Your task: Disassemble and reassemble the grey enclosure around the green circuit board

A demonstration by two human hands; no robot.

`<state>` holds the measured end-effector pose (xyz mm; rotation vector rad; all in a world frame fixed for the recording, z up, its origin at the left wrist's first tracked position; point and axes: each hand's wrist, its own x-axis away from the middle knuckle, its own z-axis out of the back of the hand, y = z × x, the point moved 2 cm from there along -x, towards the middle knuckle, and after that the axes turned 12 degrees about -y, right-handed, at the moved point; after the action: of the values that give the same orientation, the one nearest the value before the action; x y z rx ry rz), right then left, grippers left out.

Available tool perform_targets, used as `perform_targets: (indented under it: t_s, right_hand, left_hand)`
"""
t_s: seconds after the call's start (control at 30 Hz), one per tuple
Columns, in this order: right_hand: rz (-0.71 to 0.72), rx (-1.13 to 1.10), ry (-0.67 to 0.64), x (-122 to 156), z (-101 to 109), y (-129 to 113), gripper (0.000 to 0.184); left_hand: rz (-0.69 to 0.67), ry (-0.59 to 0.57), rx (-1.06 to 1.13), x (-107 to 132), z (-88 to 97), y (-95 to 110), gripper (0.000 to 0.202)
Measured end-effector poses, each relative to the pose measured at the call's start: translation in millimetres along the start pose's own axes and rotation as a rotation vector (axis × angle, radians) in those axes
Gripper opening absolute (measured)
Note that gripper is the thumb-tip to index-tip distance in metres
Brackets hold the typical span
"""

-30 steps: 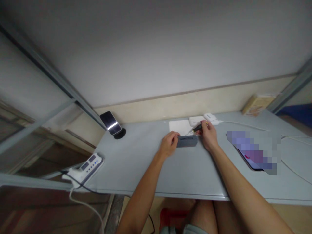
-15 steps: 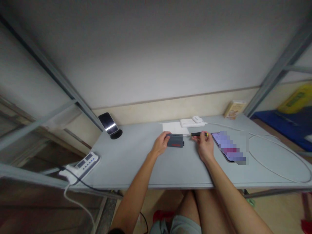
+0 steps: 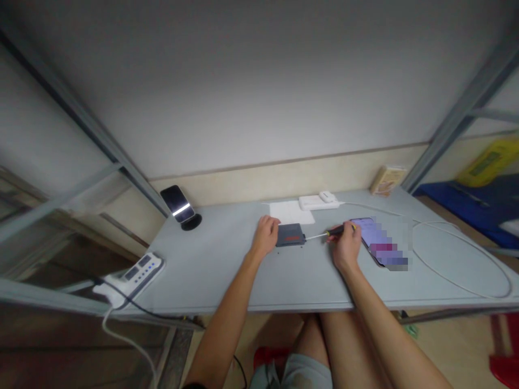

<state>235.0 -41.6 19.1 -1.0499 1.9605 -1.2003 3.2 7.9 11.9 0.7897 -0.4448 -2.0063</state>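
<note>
A small dark grey box (image 3: 291, 235) with a red label on top lies flat on the grey table (image 3: 227, 270). My left hand (image 3: 265, 236) grips its left end with curled fingers. My right hand (image 3: 344, 246) is closed round a screwdriver (image 3: 329, 232) with a black and yellow handle. The thin metal shaft points left and its tip reaches the right end of the box.
A phone (image 3: 377, 240) with a lit screen lies just right of my right hand. A white sheet (image 3: 291, 212), a white power bank (image 3: 318, 202) and a looping white cable (image 3: 458, 254) lie behind. A phone on a stand (image 3: 180, 208) and a power strip (image 3: 132, 273) sit at left.
The box has been turned from standing on its edge to lying flat with the red label up. My right hand brought the screwdriver tip to its right end. The view shifted right.
</note>
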Motion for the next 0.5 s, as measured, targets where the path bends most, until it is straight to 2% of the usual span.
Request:
perform_targets:
  t_s: [0.13,0.27,0.37,0.5]
  right_hand:
    - [0.006,0.103,-0.005,7,-3,-7,0.042]
    - [0.014,0.238,0.009,8,-2,-5,0.038]
    - [0.027,0.299,0.011,8,0,-1,0.034]
    - [0.025,0.299,-0.002,8,-1,-1,0.034]
  left_hand:
    - [-0.075,0.066,-0.032,5,5.6,11,0.023]
    - [-0.134,0.037,-0.064,23,11.8,25,0.018]
    - [-0.106,-0.014,-0.066,46,18.7,29,0.017]
    - [-0.025,-0.171,-0.132,72,23.9,26,0.018]
